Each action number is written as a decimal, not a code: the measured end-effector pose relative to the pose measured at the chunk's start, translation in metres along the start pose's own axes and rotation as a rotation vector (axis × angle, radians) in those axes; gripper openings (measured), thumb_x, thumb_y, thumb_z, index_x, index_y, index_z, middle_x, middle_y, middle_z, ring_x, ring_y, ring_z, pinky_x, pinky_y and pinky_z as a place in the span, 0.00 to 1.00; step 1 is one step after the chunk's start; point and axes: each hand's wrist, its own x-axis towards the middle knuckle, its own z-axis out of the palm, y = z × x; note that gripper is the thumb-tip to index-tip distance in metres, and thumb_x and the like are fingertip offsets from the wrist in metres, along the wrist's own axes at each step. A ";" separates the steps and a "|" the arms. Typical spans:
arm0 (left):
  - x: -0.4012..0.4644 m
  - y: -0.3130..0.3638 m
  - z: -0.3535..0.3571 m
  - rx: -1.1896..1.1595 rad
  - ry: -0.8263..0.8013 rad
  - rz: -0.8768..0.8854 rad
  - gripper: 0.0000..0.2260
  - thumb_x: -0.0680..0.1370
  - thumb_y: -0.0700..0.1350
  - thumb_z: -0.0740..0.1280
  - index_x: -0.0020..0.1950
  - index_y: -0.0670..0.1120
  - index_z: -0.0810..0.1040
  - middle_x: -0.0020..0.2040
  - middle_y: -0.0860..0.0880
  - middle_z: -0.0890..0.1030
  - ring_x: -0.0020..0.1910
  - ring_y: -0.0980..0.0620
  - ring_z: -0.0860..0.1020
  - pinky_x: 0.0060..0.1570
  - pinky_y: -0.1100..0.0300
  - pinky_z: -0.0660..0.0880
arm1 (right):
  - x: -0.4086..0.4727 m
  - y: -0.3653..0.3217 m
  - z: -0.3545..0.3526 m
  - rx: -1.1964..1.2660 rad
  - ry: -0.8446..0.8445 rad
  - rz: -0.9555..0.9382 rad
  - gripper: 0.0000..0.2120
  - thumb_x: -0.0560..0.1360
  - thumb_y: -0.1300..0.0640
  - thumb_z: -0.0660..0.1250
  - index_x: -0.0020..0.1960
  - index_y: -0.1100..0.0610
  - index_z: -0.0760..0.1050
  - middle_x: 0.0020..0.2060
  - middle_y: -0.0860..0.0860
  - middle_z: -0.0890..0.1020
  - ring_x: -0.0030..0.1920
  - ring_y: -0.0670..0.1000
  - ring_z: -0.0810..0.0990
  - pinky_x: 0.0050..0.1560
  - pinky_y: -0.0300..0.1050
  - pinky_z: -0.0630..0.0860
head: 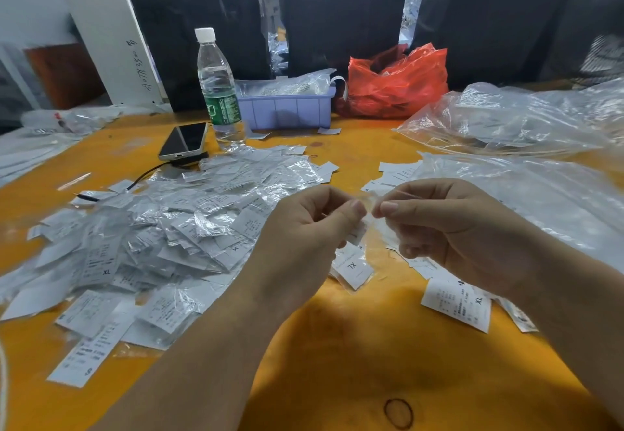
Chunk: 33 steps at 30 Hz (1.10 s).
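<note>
clear plastic sleeve (370, 209) held up over the orange table (371, 346), well in front of the water bottle (219, 93) and off to its right. left hand (304, 238) pinches one top edge, thumb against forefinger; right hand (449, 231) pinches the other edge, thumbs near each other. white xl label (354, 267) shows at the sleeve's lower end (inside it or lying under it, cannot tell). heap of bagged labels (175, 228) spreads in front of the bottle; phone (184, 142) just left of it, lilac tray (287, 110) just right, red bag (395, 83) further right.
</note>
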 end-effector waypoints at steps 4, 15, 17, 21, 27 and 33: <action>0.004 -0.003 -0.005 -0.036 0.057 -0.034 0.07 0.78 0.42 0.68 0.41 0.45 0.81 0.33 0.52 0.79 0.32 0.57 0.75 0.35 0.60 0.72 | 0.001 0.000 -0.003 0.044 0.061 0.005 0.08 0.60 0.58 0.73 0.38 0.60 0.82 0.27 0.52 0.74 0.27 0.48 0.70 0.30 0.41 0.71; -0.002 0.002 -0.001 0.134 -0.091 0.014 0.25 0.68 0.69 0.64 0.42 0.46 0.82 0.42 0.37 0.80 0.32 0.53 0.72 0.31 0.59 0.67 | -0.002 -0.001 -0.003 -0.292 0.084 -0.206 0.05 0.72 0.60 0.71 0.44 0.62 0.80 0.32 0.53 0.82 0.31 0.48 0.76 0.33 0.39 0.74; -0.003 0.004 -0.002 0.140 -0.083 0.023 0.24 0.69 0.68 0.65 0.42 0.46 0.82 0.39 0.44 0.82 0.33 0.54 0.76 0.34 0.55 0.71 | -0.002 0.003 0.000 -0.395 0.044 -0.254 0.04 0.74 0.60 0.70 0.43 0.61 0.81 0.30 0.53 0.82 0.29 0.49 0.75 0.31 0.39 0.73; -0.004 0.002 0.003 0.207 -0.157 -0.009 0.18 0.70 0.61 0.68 0.43 0.47 0.83 0.43 0.40 0.82 0.45 0.40 0.79 0.49 0.39 0.76 | -0.002 0.008 0.001 -0.394 0.041 -0.298 0.03 0.74 0.58 0.72 0.43 0.58 0.82 0.30 0.55 0.81 0.30 0.56 0.75 0.31 0.45 0.71; -0.006 0.000 0.009 0.178 -0.252 -0.048 0.14 0.74 0.53 0.69 0.47 0.42 0.83 0.43 0.36 0.80 0.41 0.42 0.78 0.44 0.45 0.75 | -0.002 0.009 0.006 -0.351 0.091 -0.319 0.13 0.68 0.50 0.71 0.51 0.54 0.80 0.29 0.54 0.80 0.28 0.51 0.73 0.32 0.47 0.71; -0.002 -0.001 0.003 0.089 -0.070 -0.052 0.06 0.77 0.45 0.70 0.42 0.43 0.83 0.39 0.41 0.82 0.34 0.55 0.76 0.37 0.61 0.72 | 0.000 0.005 0.004 -0.025 0.092 -0.060 0.23 0.61 0.50 0.73 0.53 0.62 0.80 0.35 0.54 0.80 0.33 0.49 0.76 0.32 0.41 0.75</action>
